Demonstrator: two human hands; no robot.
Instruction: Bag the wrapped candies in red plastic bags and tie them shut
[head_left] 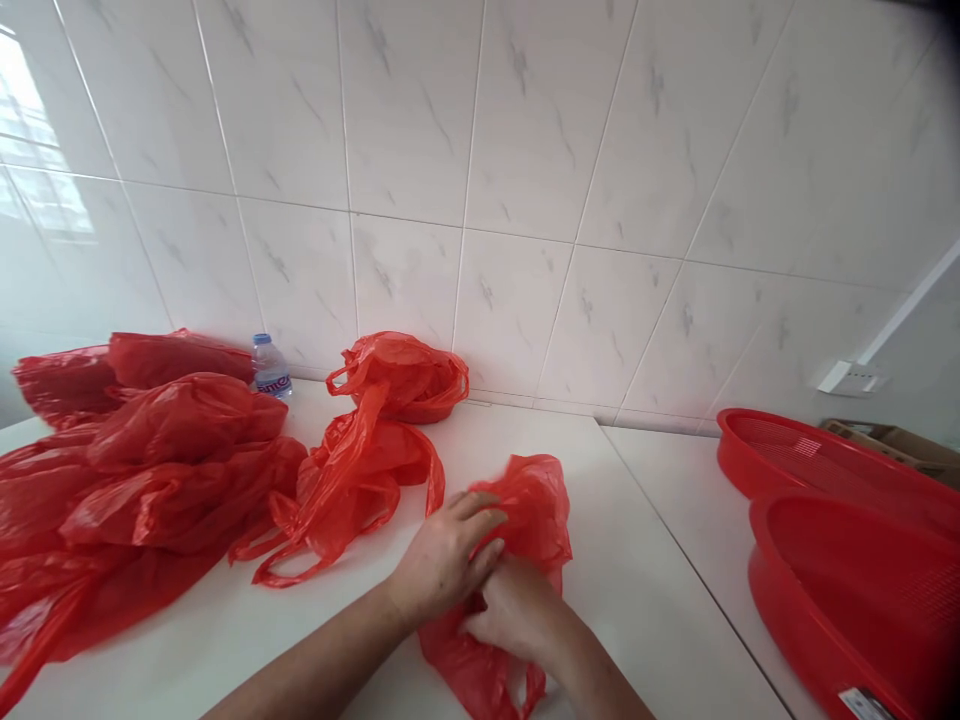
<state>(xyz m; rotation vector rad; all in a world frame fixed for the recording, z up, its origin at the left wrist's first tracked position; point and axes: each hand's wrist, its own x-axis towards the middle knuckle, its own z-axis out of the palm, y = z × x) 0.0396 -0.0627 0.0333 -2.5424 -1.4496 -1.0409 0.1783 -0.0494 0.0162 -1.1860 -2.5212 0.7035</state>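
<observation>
A crumpled red plastic bag (534, 508) lies on the white counter (637, 580) in front of me. My left hand (444, 558) rests on top of it, fingers stretched toward the right and pressing the plastic down. My right hand (516, 608) lies just below and partly under the left one, its fingers curled into the lower part of the same bag. The bag's handles trail toward the bottom edge of the picture.
A heap of red plastic bags (142, 480) covers the counter's left side, with more red bags (390, 420) at the middle back. A small water bottle (270, 367) stands by the tiled wall. Two red mesh baskets (840, 540) sit at the right.
</observation>
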